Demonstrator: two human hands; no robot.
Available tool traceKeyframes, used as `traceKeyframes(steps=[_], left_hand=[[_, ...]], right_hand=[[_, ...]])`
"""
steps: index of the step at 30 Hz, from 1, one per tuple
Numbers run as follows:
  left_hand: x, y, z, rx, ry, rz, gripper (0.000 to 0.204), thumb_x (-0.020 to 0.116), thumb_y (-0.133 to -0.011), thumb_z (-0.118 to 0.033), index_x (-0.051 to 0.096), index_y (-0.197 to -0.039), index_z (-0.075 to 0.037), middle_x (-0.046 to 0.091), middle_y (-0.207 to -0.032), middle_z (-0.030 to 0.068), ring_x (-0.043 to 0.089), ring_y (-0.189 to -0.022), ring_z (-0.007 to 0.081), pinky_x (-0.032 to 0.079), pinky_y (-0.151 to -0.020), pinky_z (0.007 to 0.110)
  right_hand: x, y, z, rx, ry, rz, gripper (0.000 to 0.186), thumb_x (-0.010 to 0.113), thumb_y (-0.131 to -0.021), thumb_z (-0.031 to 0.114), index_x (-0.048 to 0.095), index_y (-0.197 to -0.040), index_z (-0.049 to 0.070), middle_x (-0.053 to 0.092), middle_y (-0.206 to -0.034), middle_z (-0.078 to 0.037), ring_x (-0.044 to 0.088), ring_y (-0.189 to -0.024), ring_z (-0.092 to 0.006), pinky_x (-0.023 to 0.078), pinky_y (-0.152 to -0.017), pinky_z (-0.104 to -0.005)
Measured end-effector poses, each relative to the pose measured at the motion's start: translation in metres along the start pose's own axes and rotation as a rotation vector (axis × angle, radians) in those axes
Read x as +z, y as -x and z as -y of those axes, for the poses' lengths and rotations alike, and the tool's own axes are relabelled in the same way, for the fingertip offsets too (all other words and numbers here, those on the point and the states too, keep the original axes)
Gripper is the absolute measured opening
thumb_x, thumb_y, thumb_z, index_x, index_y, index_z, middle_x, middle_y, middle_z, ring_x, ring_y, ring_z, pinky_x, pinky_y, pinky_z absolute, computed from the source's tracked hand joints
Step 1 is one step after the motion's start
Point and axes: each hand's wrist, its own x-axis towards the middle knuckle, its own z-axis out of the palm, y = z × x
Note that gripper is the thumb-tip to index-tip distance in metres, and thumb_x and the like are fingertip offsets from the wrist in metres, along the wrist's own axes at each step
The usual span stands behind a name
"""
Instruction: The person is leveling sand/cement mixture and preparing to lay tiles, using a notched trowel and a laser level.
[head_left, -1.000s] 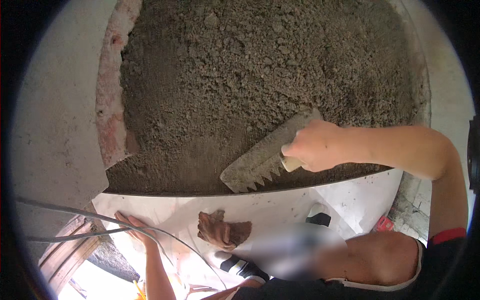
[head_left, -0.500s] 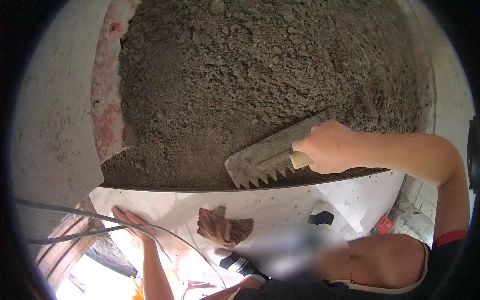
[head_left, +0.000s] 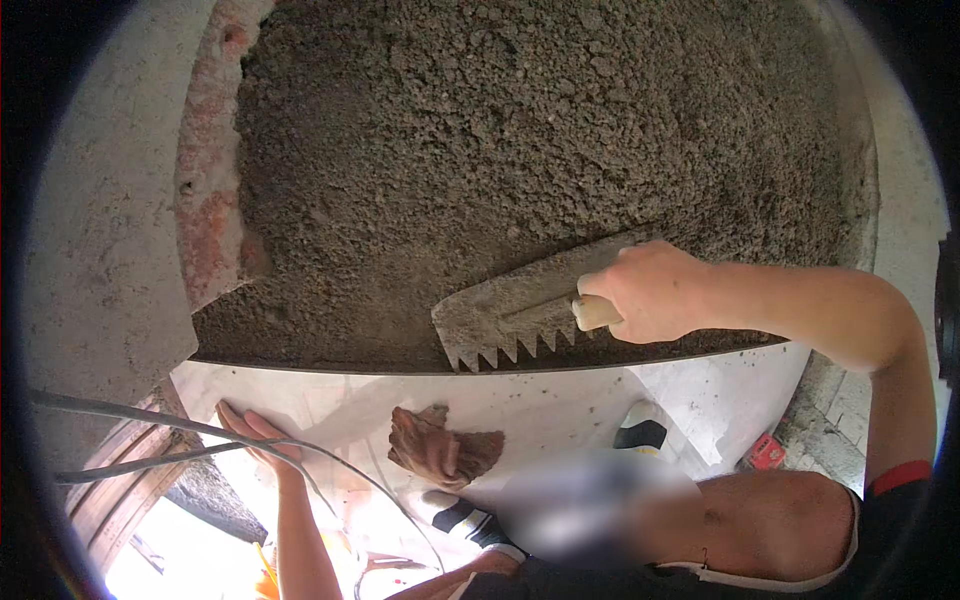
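1. Our right grip [head_left: 655, 292] grasps the trowel [head_left: 520, 297] by its handle [head_left: 597, 313]; the blade lies on the mortar [head_left: 480, 130], teeth [head_left: 493, 357] close to the slab [head_left: 560, 395].
2. We'd do well to hold the blade level and press evenly.
3. Our left grip [head_left: 260, 435], released, rests on the slab, probably steadying us.

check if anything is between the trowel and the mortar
Nothing visible: the right hand holds the notched trowel over the mortar. The brown cloth lies on the white slab, clear of both.
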Motion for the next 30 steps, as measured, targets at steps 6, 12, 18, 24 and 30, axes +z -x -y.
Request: traceKeyframes(steps=[6,12,18,24,30], left_hand=[[0.002,-0.001,0.001,-0.005,-0.023,0.005,0.064,0.026,-0.106,-0.041,0.033,-0.146,0.008,0.032,-0.148,0.0316,0.033,-0.138,0.046,0.029,-0.113,0.055],[0.002,-0.001,0.002,0.019,-0.019,-0.007,0.063,0.026,-0.106,-0.04,0.034,-0.145,0.009,0.033,-0.147,0.0329,0.033,-0.137,0.0473,0.029,-0.113,0.056],[0.0,-0.002,-0.006,-0.039,0.027,0.009,0.064,0.026,-0.106,-0.041,0.034,-0.144,0.01,0.033,-0.147,0.0339,0.033,-0.137,0.0475,0.029,-0.114,0.056],[-0.001,-0.003,-0.01,-0.024,0.031,0.004,0.065,0.026,-0.106,-0.041,0.034,-0.145,0.01,0.033,-0.147,0.0343,0.034,-0.137,0.047,0.03,-0.113,0.055],[0.003,-0.002,-0.003,0.015,0.03,-0.033,0.065,0.025,-0.106,-0.043,0.036,-0.144,0.009,0.033,-0.146,0.033,0.035,-0.135,0.0467,0.032,-0.111,0.055]], right_hand=[[0.003,0.002,-0.002,-0.024,0.021,-0.04,0.022,0.069,-0.08,0.018,0.065,-0.099,0.008,0.07,-0.093,-0.018,0.068,-0.093,-0.0358,0.053,-0.081,-0.0497],[0.004,-0.002,-0.007,-0.048,-0.004,-0.03,0.021,0.068,-0.08,0.016,0.065,-0.097,0.006,0.07,-0.093,-0.018,0.068,-0.092,-0.0354,0.053,-0.08,-0.0489],[-0.004,-0.002,-0.018,-0.158,0.041,-0.016,0.025,0.067,-0.076,0.014,0.063,-0.1,0.007,0.069,-0.084,-0.017,0.068,-0.085,-0.0375,0.055,-0.074,-0.0491],[-0.012,0.001,-0.018,-0.167,0.152,0.081,0.022,0.063,-0.078,0.01,0.064,-0.1,0.004,0.069,-0.085,-0.019,0.069,-0.083,-0.037,0.056,-0.074,-0.0486],[-0.015,0.0,-0.015,-0.212,0.208,0.012,0.025,0.062,-0.078,0.01,0.064,-0.102,0.004,0.069,-0.085,-0.018,0.07,-0.083,-0.0366,0.056,-0.073,-0.0491]])
